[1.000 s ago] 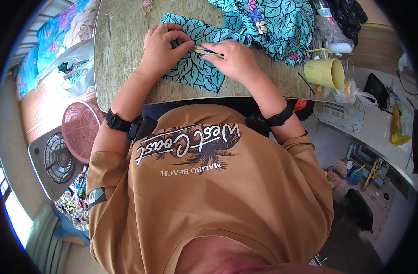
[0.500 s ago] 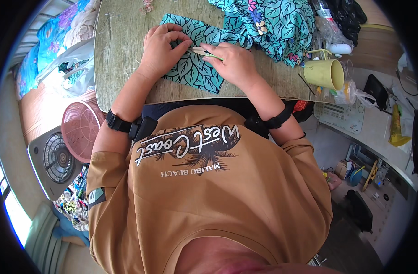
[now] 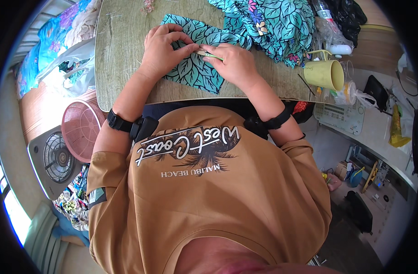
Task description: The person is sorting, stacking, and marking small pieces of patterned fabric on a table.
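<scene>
A piece of teal cloth with a black leaf pattern (image 3: 194, 75) lies on the table under both hands. My left hand (image 3: 162, 49) rests on its upper left part, fingers bent, with thumb and forefinger pinched on the cloth. My right hand (image 3: 235, 63) grips small thread snips (image 3: 203, 53) with a pale metal part and a green edge. Their tip is right at my left thumb and forefinger, where the fingers hide it. A large bunched heap of the same cloth (image 3: 282, 27), with pink, blue and cream flowers, joins the flat piece at the upper right.
The wood-grain table (image 3: 122, 55) holds loose threads at left. At its right end are a yellow mug (image 3: 325, 74), a thin dark stick (image 3: 305, 85), a white bottle (image 3: 340, 48) and plastic bags. A pink basket (image 3: 82, 130) and a fan (image 3: 58, 157) stand at left.
My left thumb and forefinger have moved slightly right, closing up to my right fingers. The snips' tip, visible before, is now covered. The cloth has stayed in place.
</scene>
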Tool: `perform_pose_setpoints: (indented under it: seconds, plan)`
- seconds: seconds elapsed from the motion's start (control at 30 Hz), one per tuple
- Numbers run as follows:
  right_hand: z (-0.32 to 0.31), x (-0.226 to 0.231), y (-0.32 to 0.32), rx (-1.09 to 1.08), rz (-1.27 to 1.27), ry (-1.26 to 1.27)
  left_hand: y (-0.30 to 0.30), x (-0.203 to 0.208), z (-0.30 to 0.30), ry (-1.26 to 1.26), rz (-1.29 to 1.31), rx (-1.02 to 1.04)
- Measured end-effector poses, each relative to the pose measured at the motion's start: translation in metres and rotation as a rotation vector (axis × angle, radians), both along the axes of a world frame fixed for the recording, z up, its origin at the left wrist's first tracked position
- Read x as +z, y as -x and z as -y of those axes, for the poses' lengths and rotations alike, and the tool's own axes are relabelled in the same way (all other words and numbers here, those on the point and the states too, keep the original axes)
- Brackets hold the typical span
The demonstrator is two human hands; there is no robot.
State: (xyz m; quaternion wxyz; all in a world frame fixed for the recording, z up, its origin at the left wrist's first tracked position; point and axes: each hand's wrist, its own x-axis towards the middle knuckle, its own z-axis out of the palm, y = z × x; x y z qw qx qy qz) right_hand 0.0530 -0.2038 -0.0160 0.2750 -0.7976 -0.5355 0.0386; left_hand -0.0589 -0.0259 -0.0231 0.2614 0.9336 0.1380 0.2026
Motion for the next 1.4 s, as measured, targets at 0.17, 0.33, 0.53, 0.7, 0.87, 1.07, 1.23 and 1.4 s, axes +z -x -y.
perform_pose_setpoints:
  seconds: [0.17, 0.33, 0.53, 0.7, 0.87, 1.07, 1.23, 1.4]
  plan:
    - [0.000, -0.001, 0.000, -0.013, -0.022, -0.007, 0.000, -0.002, 0.000, -0.078, 0.019, 0.019]
    - [0.000, 0.004, 0.000, -0.041, -0.097, 0.002, -0.001, -0.009, -0.006, 0.007, -0.003, 0.027]
    - [0.005, 0.008, -0.005, -0.068, -0.213, 0.003, -0.001, -0.012, -0.009, 0.093, 0.045, 0.032]
    - [0.003, 0.009, -0.003, -0.064, -0.232, 0.016, 0.004, -0.001, -0.007, 0.014, 0.038, -0.034]
    - [0.001, 0.005, -0.002, -0.041, -0.179, 0.036, 0.004, -0.005, -0.009, -0.033, 0.046, -0.070]
    - [0.003, 0.003, -0.002, -0.037, -0.173, 0.001, 0.003, -0.003, -0.018, 0.071, 0.119, -0.054]
    - [0.004, 0.003, -0.003, -0.026, -0.191, -0.060, 0.010, 0.010, -0.039, 0.324, 0.119, 0.104]
    - [-0.010, 0.015, 0.000, -0.016, -0.223, -0.058, 0.012, 0.005, -0.039, 0.385, 0.086, 0.091]
